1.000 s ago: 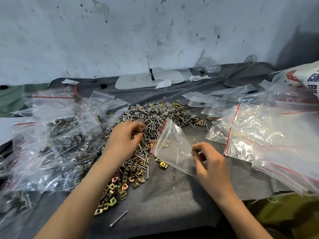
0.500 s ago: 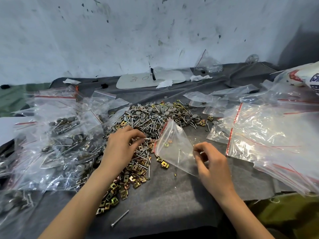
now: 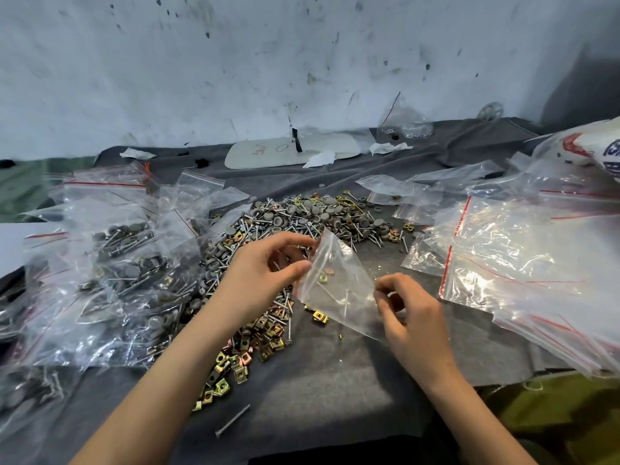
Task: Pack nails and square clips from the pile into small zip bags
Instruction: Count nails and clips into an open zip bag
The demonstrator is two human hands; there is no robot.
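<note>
Filled bags (image 3: 110,263) crowd the left of the grey cloth (image 3: 335,380), empty bags (image 3: 520,256) the right. Between them, just before the pile (image 3: 318,213) of nails and square clips, the right hand (image 3: 414,320) pinches the small zip bag (image 3: 335,286) by its lower corner. The left hand (image 3: 261,273) curls at the bag's mouth, hiding part of the pile; if it grips anything, I cannot tell.

Zip bag (image 3: 335,283) in right hand (image 3: 414,318)

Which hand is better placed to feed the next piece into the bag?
Left. The left hand sits at the mouth of the zip bag, right over the pile; the right hand pinches the bag's opposite corner, so it is occupied.
</note>
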